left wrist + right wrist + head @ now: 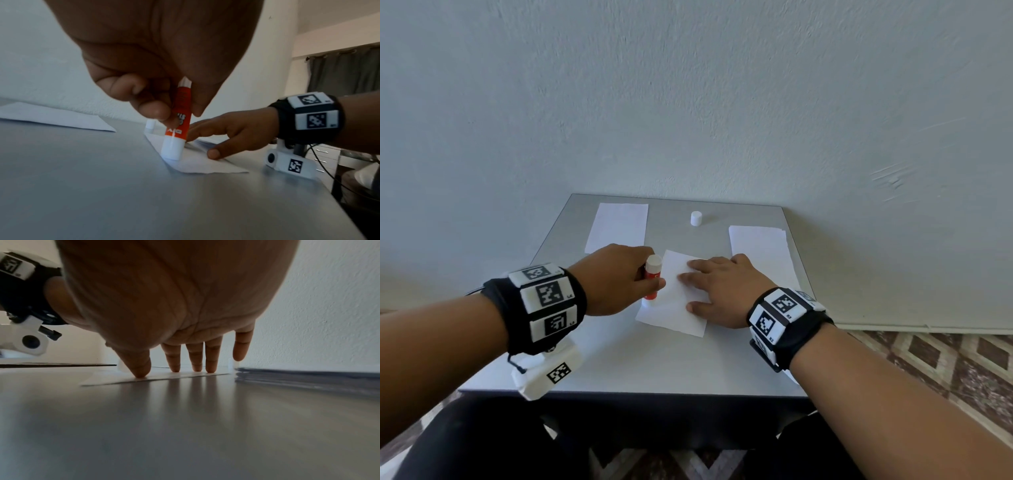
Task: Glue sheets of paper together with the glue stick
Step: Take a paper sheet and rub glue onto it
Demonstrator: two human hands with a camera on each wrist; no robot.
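Wristbands with black-and-white markers sit on both forearms, nearest the viewer, above a grey table (654, 363) that stands against a pale wall (688, 102). Just beyond them, at the middle of the table, lies a white sheet of paper (671, 308), turned at a slant. The left hand (613, 277) grips a glue stick (653, 281), thumb and curled fingers wrapped around its red barrel; the stick stands nearly upright with its white lower end touching the sheet near its left edge, as the left wrist view shows (172, 149). The right hand (722, 291) lies flat on the right part of the same sheet, fingers straight and spread. In the right wrist view the thumb and three fingertips (141, 373) press down on the paper while the little finger hangs slightly above it.

Farther back, a second white sheet (618, 228) lies at the left rear of the table, well apart from the hands. A stack of white sheets (760, 253) lies at the right rear, just beyond the right hand. Between these two, near the far edge, a small white cap (696, 218) stands upright on its own. Patterned floor tiles (945, 359) show to the right of the table.
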